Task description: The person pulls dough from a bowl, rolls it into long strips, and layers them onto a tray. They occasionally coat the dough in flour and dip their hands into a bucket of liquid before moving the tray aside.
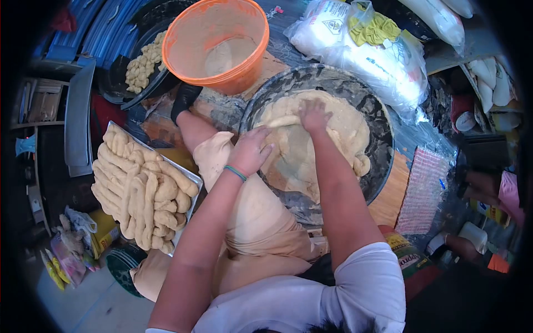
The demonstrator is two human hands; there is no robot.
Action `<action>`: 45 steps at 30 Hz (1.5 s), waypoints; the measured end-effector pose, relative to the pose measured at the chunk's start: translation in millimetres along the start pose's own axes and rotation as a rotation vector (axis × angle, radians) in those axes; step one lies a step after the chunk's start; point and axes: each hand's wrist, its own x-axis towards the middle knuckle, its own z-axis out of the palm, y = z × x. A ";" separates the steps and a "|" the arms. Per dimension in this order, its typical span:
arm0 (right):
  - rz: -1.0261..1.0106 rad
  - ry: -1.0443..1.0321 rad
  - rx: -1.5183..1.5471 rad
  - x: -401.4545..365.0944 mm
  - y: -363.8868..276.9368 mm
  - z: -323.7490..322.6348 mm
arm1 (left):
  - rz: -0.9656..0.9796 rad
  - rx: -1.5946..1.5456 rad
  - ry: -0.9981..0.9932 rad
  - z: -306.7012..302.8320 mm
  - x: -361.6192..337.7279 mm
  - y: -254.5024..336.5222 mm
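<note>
A wide, round black basin [380,127] stands beneath the right hand [315,115], its inner wall smeared with pale patches; beyond and to the right of that hand, plump white bags [333,41] in clear plastic lean close to the basin's far side, with a crumpled yellow-green cloth [375,29] on top; a broad, flattish mass of pale dough [347,125] spreads over much of the basin's floor, under the right hand and reaching past it to the right; to the left of the left hand [251,150], and nearer the person's body, a metal tray [197,181] is heaped with thick dough ropes [136,186], laid side by side and overlapping; ahead of the left hand and a little to its left stands an orange bucket [244,75], upright, its inside coated with pale residue; farther left, past the bucket, a dark tub [114,83] holds knobbly dough pieces [143,69]; well to the right of the right hand lies a red-and-white checked cloth [423,188]. The right hand rests palm down on the dough, fingers spread wide; the left hand is loosely extended, thumb apart from the fingers, its fingertips at the near-left end of a short dough roll [284,120] — whether they press it is unclear; a small dough lump [361,165] sits right of the right forearm; a thin green band [236,173] circles the left wrist.
</note>
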 end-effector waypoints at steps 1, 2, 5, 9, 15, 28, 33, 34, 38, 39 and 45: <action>0.075 -0.022 0.059 7.8 1.6 -1.3 | -0.013 -0.021 -0.002 -0.2 0.7 0.6; 0.151 -0.044 0.116 11.5 2.1 -1.1 | -0.025 -0.044 -0.003 -1.3 1.1 1.0; -0.073 -0.056 -0.003 -47.9 -12.8 3.4 | -0.061 -0.079 0.003 -0.5 5.5 2.2; -0.390 -0.003 -0.166 -163.1 -5.1 36.4 | -0.019 -0.076 0.007 8.5 7.4 -0.5; -0.221 -0.013 0.258 -144.1 73.3 19.5 | -0.015 -0.060 0.002 9.3 -0.7 -2.8; -0.192 0.135 0.081 -202.9 94.0 43.6 | -0.001 -0.128 0.043 11.4 -2.1 -5.2; -0.189 0.072 0.062 -180.3 100.1 7.8 | -0.009 -0.103 0.005 11.2 -4.2 -4.1; -0.268 0.117 -0.022 -168.9 98.9 5.8 | -0.010 -0.116 0.015 11.1 -4.3 -4.2; -0.233 0.047 0.208 -122.4 92.6 -16.5 | 0.000 -0.115 0.018 2.5 -9.3 -3.2; -0.204 0.127 0.256 -118.2 89.1 -25.2 | -0.017 -0.131 0.030 0.3 -9.6 -3.4; -0.379 -0.007 0.209 -153.4 99.2 -5.5 | -0.041 -0.170 0.037 0.1 -10.2 0.0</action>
